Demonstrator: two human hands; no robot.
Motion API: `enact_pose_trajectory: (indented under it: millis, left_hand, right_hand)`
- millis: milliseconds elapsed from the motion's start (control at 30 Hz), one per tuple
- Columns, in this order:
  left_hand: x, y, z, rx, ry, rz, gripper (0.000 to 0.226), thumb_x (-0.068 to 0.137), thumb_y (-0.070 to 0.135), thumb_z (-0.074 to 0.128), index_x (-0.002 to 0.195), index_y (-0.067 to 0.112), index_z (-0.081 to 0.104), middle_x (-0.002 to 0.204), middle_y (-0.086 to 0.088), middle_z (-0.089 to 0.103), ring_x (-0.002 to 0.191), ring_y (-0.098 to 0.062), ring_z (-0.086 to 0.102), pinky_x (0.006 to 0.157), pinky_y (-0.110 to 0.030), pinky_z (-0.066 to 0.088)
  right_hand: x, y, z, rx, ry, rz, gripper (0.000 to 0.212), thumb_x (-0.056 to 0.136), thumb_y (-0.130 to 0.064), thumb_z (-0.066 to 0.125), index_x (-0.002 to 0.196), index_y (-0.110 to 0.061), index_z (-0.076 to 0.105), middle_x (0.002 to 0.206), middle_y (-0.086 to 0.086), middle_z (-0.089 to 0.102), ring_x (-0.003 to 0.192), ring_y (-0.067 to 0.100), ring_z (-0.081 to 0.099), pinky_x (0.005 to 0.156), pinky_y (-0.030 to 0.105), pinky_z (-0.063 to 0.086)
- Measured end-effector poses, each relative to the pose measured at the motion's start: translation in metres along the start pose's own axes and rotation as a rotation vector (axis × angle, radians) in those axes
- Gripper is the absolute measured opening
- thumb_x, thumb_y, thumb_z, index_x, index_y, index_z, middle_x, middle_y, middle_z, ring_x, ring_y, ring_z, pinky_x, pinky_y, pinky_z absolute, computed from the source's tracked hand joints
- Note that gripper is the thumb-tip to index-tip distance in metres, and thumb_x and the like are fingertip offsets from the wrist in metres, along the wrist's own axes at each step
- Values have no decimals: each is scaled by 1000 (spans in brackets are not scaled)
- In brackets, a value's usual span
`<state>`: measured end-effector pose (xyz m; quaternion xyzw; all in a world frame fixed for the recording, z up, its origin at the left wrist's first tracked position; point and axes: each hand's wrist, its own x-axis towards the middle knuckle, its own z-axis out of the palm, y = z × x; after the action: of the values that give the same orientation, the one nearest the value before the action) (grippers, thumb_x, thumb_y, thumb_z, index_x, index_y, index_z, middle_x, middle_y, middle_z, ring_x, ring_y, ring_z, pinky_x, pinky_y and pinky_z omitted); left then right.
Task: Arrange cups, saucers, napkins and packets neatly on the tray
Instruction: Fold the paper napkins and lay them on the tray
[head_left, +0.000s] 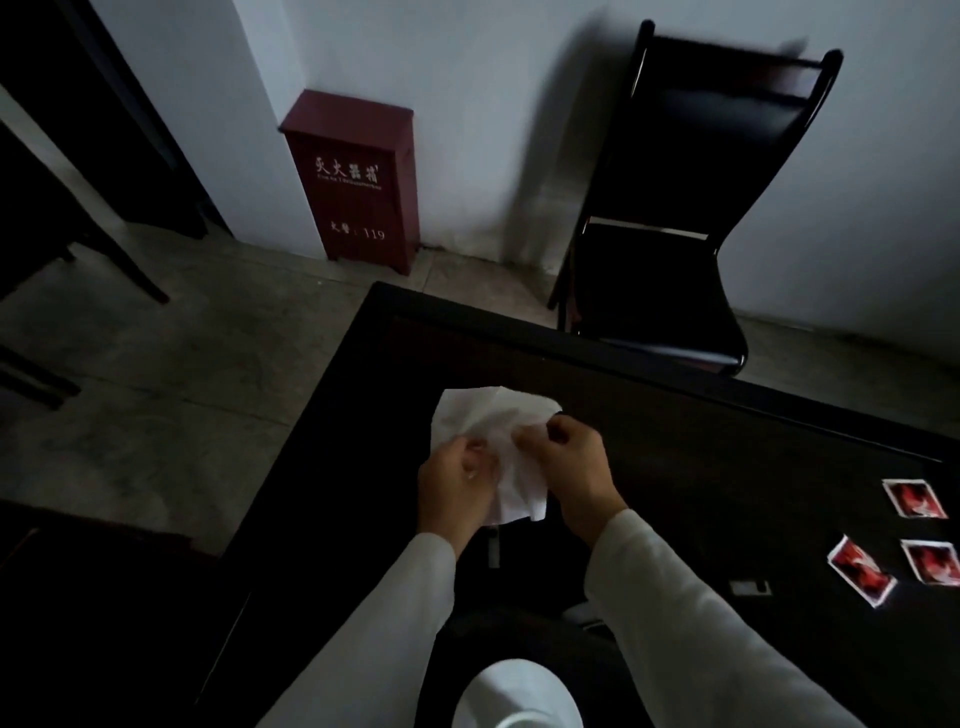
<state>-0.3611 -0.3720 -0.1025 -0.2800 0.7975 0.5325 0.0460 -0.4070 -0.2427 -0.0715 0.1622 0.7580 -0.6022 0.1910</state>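
Both hands up over dark table (675, 415), working white napkin (493, 431); left hand (452, 483) and right hand (571, 467) fingers curled, pinching its edges; step looks like folding; three red packets (860, 569) lie well apart at right, white saucer (514, 696) near body; next — flatten folds, set down; tray not visible.

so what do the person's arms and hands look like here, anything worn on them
Both arms are covered by long, loose sleeves in a plain white or off-white fabric, the left sleeve and the right sleeve reaching to the wrists. The left hand and right hand are bare, with no gloves. No watch or bracelet shows. The dim light hides finer detail.
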Motion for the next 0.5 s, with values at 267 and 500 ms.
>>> enact_pose_trajectory:
  millis: [267,500]
  left_hand:
    - [-22,36,-41,-256,-68,76,40,86,60,57,123,46,62,133,14,58,119,-2,53,82,-14,39]
    - [-86,114,-85,-373,-404,315,50,92,50,62,139,34,56,121,24,69,113,15,60,94,-11,49]
  right_hand:
    - [-52,-60,-61,171,-289,-1,16,93,-20,69,104,-15,79,108,7,79,101,23,76,75,29,63]
    - [-149,-121,-131,105,-502,-24,32,92,-24,68,112,1,74,112,23,74,90,28,74,76,32,60]
